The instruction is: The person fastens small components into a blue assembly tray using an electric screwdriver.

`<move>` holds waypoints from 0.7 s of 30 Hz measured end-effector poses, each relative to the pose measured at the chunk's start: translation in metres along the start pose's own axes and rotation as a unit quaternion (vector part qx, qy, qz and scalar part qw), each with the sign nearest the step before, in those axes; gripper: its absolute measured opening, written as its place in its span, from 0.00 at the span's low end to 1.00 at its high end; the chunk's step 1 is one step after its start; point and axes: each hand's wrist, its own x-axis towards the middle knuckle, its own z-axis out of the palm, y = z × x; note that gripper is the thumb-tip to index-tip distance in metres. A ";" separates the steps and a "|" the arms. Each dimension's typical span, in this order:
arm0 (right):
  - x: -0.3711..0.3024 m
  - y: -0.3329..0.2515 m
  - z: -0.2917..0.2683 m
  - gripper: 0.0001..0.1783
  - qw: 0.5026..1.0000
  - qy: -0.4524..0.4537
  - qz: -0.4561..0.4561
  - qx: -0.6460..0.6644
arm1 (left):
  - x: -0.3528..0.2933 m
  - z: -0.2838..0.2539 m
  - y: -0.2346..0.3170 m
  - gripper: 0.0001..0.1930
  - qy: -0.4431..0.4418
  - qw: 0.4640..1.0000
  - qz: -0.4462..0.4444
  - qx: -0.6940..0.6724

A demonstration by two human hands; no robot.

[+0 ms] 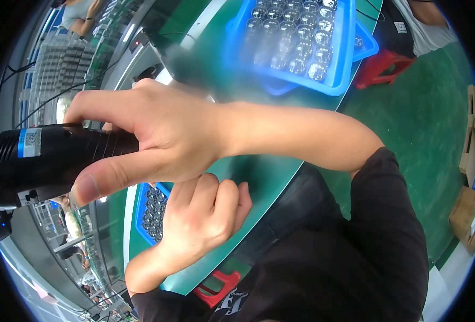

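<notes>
Green tabletop [269, 169] ran beneath your two hands, its edge curving past your lap. Closest to you, your right hand [168, 129] reached leftward with thumb and forefinger spread wide around a thick black cylinder [55, 166]; the thumb lay along one side and the forefinger bent over the other. That cylinder sat at the left of your view, and you could not tell what its outer end rested on. Your left hand [205, 212] hung below, fingers curled in; its palm was turned away, so whether it held anything could not be told. Just beside that hand lay a small blue tray [139, 214] of shiny round pieces. Farther off, a larger blue tray [347, 53] held rows of clear round pieces [304, 32]. Past the table stood a red stool [385, 67], near another person [430, 32], and a cardboard box [465, 217].
</notes>
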 end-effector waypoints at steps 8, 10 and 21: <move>0.000 0.002 0.002 0.40 0.999 0.010 -0.026 0.033 | 0.007 0.000 0.014 0.16 -0.039 0.997 -0.060 0.006; 0.000 0.000 0.002 0.40 0.999 0.008 -0.023 0.040 | 0.006 0.003 0.014 0.16 -0.031 0.998 -0.054 0.009; 0.001 0.001 0.001 0.41 0.999 0.011 -0.026 0.044 | 0.011 0.006 0.012 0.16 -0.011 0.995 -0.050 0.083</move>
